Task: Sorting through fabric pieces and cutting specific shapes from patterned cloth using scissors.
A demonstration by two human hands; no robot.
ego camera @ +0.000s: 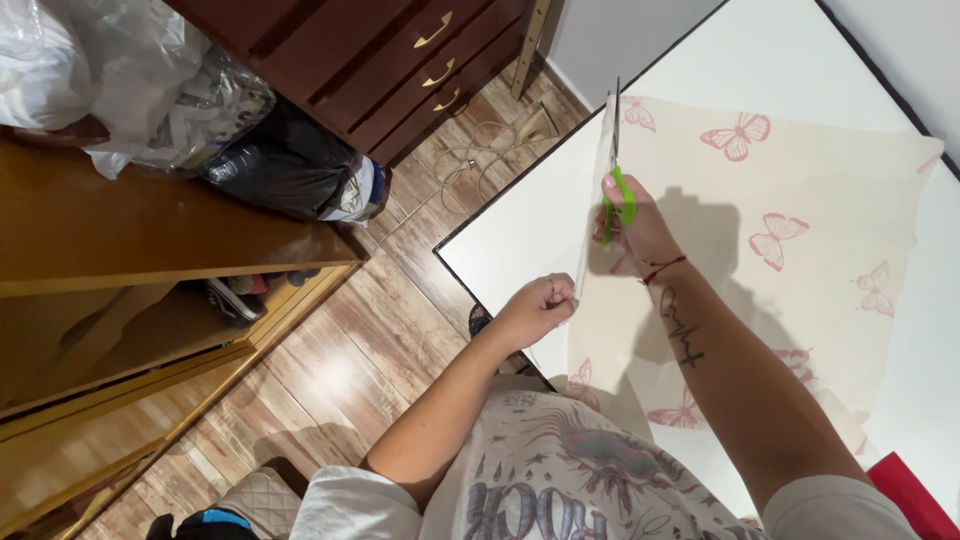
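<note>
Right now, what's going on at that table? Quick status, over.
Right hand shut on green-handled scissors, cutting up the butterfly fabric. Left hand pinches the cut edge. White table underneath; nothing blocks the blades.

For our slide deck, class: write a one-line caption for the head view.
Right hand works green-handled scissors along butterfly-print fabric on a white table; left hand pinches the edge.
</note>
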